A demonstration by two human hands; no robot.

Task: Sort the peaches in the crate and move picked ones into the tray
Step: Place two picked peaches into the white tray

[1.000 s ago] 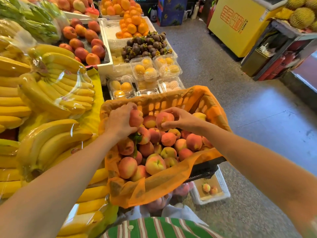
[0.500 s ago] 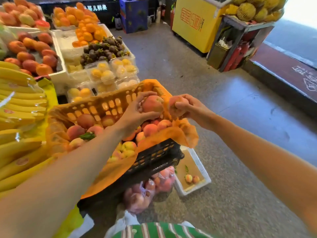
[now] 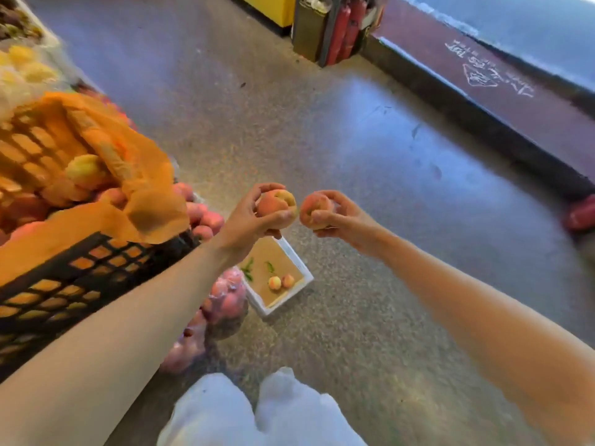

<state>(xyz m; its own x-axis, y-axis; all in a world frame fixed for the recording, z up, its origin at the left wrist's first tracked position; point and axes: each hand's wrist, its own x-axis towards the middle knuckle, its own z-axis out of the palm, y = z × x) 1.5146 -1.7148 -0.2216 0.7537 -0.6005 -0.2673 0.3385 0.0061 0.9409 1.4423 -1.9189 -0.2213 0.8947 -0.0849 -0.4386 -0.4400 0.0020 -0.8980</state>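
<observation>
A black crate (image 3: 58, 278) lined with orange plastic (image 3: 138, 188) sits at the left, with peaches (image 3: 85, 170) inside. On the floor below stands a white tray (image 3: 283, 302) with a brown bottom, two small peaches (image 3: 281, 281) and a few leaves in it. My left hand (image 3: 248, 220) grips one peach (image 3: 275, 204) right of the crate, above the tray's far end. My right hand (image 3: 341, 217) grips a second peach (image 3: 314, 209) just beside it. The two peaches are nearly touching.
Clear bags of peaches (image 3: 222, 304) lie on the floor under the crate, left of the tray. The speckled floor (image 3: 370, 156) stretches to the right. A dark doormat strip (image 3: 483, 101) runs along the far right, with red canisters (image 3: 341, 30) and a yellow cabinet (image 3: 273, 8) behind.
Both hands have lifted their peaches out of the crate and carried them right, past its rim and over the floor tray. The view has swung right and down.
</observation>
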